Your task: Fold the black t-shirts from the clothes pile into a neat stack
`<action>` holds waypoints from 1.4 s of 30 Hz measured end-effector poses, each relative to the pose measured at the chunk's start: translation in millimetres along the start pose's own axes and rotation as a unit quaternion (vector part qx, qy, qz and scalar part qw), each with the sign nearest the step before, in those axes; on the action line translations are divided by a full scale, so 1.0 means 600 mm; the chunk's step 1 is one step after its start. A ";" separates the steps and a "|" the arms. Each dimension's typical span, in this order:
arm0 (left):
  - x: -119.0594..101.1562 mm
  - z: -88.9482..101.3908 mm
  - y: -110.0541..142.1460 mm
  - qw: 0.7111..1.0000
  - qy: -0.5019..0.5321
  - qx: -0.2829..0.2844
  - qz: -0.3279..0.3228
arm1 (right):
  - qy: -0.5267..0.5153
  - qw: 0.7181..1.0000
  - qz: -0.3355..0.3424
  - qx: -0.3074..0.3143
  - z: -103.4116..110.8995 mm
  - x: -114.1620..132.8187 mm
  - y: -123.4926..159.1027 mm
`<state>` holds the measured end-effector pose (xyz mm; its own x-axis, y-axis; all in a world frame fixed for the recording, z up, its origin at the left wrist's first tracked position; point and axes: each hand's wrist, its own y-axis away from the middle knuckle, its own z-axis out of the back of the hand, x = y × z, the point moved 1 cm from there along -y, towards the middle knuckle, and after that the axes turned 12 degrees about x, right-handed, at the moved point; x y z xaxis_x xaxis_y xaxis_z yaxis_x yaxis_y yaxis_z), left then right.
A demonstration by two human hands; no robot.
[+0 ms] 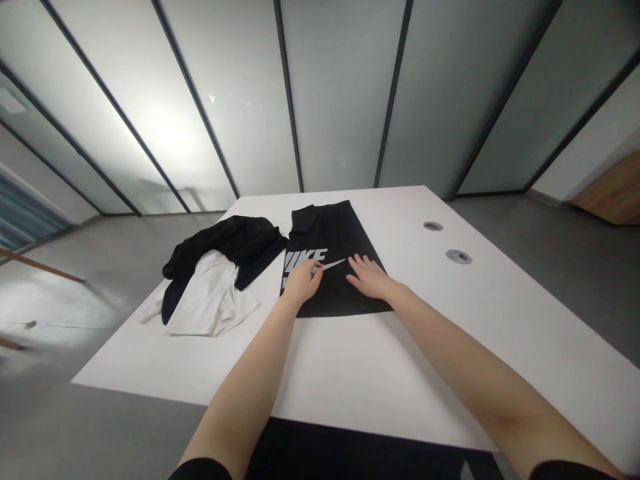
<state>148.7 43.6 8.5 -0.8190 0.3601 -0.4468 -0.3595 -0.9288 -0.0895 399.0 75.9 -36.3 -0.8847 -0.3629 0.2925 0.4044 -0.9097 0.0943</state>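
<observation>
A black T-shirt (333, 230) with grey NIKE lettering and a swoosh lies flat on the white table (345, 373), with a folded flap at its far left corner. My left hand (303, 279) rests on the left part of the print, covering some letters. Its fingers are slightly bent, with a small gap between thumb and forefinger. On the right side of the shirt, past the swoosh's tip, my right hand (369, 275) lies palm down with its fingers spread. Neither hand appears to grip the fabric.
Left of the shirt, a rumpled black garment (227, 237) and a white garment (203, 300) lie heaped together. Two round cable grommets, one farther (433, 227) and one nearer (459, 257), are set in the tabletop at right. Frosted glass panels (340, 93) stand behind the table.
</observation>
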 end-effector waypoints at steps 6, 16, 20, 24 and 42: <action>-0.013 0.003 0.007 0.998 -0.019 0.049 0.047 | 0.009 0.999 -0.007 0.030 0.054 -0.037 0.009; -0.084 -0.017 0.032 0.952 0.187 0.225 -0.093 | -0.006 0.980 -0.197 0.039 0.077 -0.132 0.024; -0.081 -0.040 0.029 0.991 -0.021 0.101 -0.089 | -0.037 0.980 -0.172 -0.096 0.025 -0.126 0.011; -0.077 -0.052 0.033 0.984 -0.123 0.111 -0.060 | -0.049 0.977 -0.171 -0.120 -0.023 -0.109 -0.001; -0.074 -0.014 0.028 0.996 -0.066 0.053 -0.002 | 0.057 0.998 -0.006 0.015 0.000 -0.068 0.083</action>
<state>182.8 11.5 19.5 -0.8660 0.3793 -0.3258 -0.4029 -0.9152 0.0055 455.1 45.3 -43.4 -0.9095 -0.3737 0.1820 0.3984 -0.9086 0.1252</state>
